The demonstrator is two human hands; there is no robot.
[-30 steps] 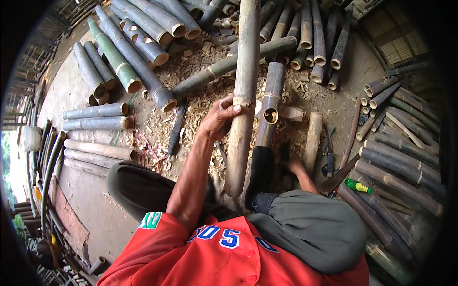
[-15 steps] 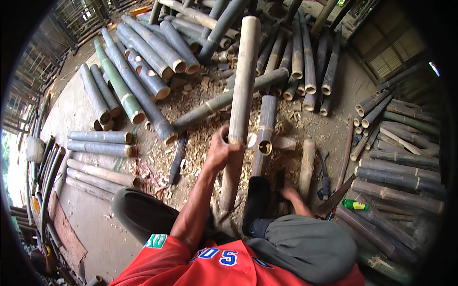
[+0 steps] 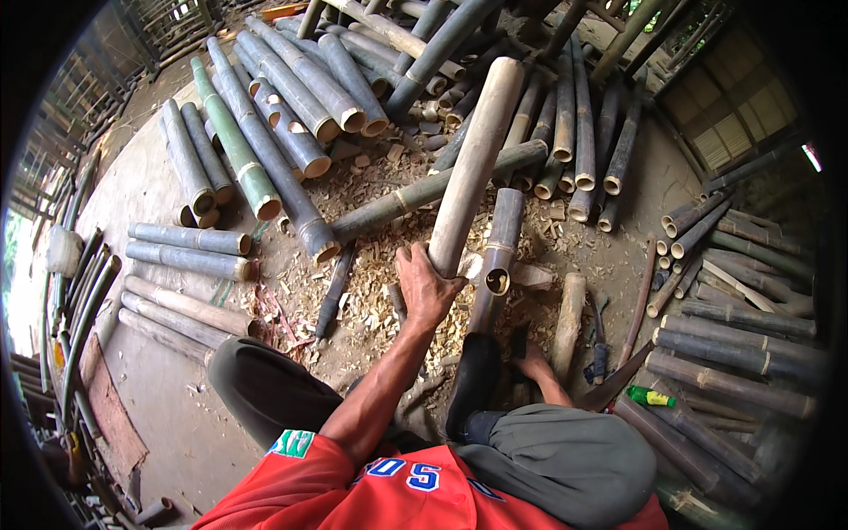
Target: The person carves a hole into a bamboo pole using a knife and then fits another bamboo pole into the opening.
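My left hand (image 3: 427,284) is wrapped round the lower part of a thick pale wooden pole (image 3: 477,159), which leans up and to the right. Just right of it lies a dark bamboo tube (image 3: 505,225) with a round hole cut in its upper side. My dark-covered foot (image 3: 477,367) rests against the tube's near end. Beyond that foot, my right hand (image 3: 535,364) is low by the ground, its fingers curled at a dark object (image 3: 519,343) that I cannot make out. Part of this hand is hidden.
Pale wood chips (image 3: 371,283) cover the ground ahead. A greenish bamboo pole (image 3: 406,199) lies across them, before piled bamboo (image 3: 291,79). Right of my hand are a short pale log (image 3: 570,322), a dark-handled tool (image 3: 600,353), a green bottle (image 3: 651,396) and stacked bamboo (image 3: 733,380).
The pale pole has tilted further right, its top moving right and its lower end no longer showing below my left hand. My right hand stays low in nearly the same place.
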